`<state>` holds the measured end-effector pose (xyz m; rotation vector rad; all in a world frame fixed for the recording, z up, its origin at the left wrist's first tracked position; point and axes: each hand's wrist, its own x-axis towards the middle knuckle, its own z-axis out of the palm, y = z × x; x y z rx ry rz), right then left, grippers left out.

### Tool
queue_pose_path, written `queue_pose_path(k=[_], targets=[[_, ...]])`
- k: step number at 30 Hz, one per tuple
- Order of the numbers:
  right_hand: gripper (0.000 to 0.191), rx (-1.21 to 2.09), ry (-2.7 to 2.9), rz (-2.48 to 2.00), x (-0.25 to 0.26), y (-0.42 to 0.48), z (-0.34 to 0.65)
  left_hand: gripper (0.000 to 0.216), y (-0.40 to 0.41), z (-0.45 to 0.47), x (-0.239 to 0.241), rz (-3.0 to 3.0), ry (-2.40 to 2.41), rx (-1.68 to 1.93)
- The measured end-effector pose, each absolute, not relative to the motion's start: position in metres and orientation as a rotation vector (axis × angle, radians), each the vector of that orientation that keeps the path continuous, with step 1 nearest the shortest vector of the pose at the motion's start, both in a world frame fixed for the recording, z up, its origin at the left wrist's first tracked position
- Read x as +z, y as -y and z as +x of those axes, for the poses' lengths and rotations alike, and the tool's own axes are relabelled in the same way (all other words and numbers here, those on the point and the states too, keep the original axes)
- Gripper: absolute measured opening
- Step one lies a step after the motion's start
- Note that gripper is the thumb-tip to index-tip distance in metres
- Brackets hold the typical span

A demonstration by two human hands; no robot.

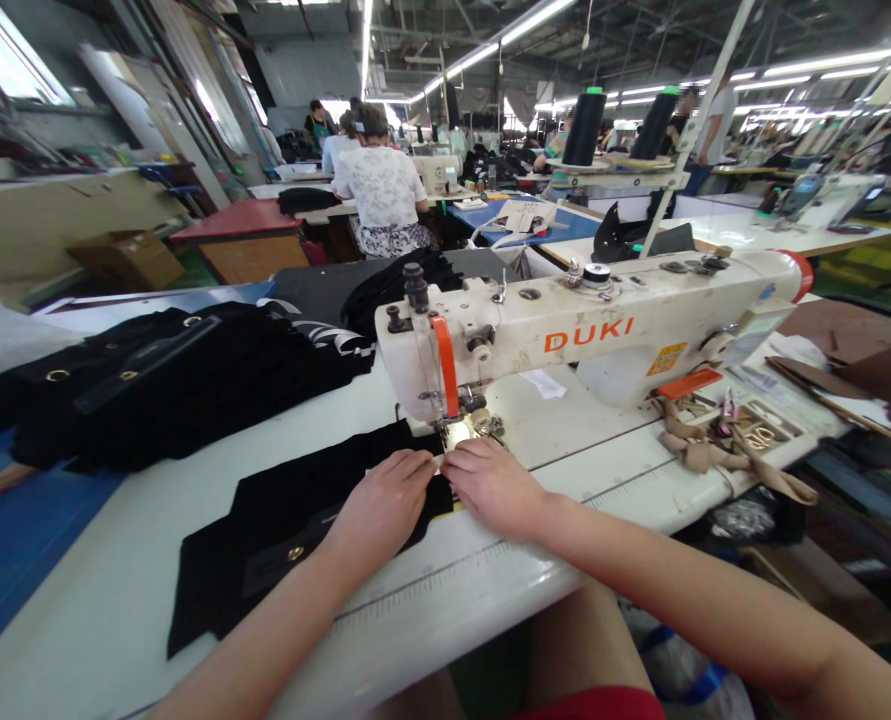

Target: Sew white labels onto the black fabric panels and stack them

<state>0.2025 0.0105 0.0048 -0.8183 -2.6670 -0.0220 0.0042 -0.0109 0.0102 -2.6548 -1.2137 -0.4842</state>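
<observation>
A black fabric piece (302,485) with a strip and a gold eyelet lies flat on the white table of the sewing machine (602,330), its right end under the needle area. My left hand (389,500) rests on this fabric, fingers closed and pressed together close to the presser foot. From the right, my right hand (494,490) meets it, fingers closed at the fabric's right edge. The fingertips of both hands nearly touch, and a small pale bit shows between them, too small to name. The machine's lamp lights the spot just behind my fingers.
Stacked black pieces with gold eyelets (190,370) lie at the left. On the right, a tray of metal rings (760,430) sits beside tan straps (692,450). Thread cones (584,128) stand behind the machine. A person in a white top (381,185) sits farther back.
</observation>
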Motion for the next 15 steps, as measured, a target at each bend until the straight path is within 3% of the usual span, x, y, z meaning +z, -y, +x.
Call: queue_pose_path(k=[7,15], targets=[[0.015,-0.079,2.749,-0.719,0.008,-0.014,0.203,0.028,-0.003,0.010,0.024,-2.716,1.412,-0.600],[0.016,-0.130,2.748,-0.705,0.008,-0.016,0.202,0.035,-0.018,0.002,-0.001,-2.642,1.405,-0.625]])
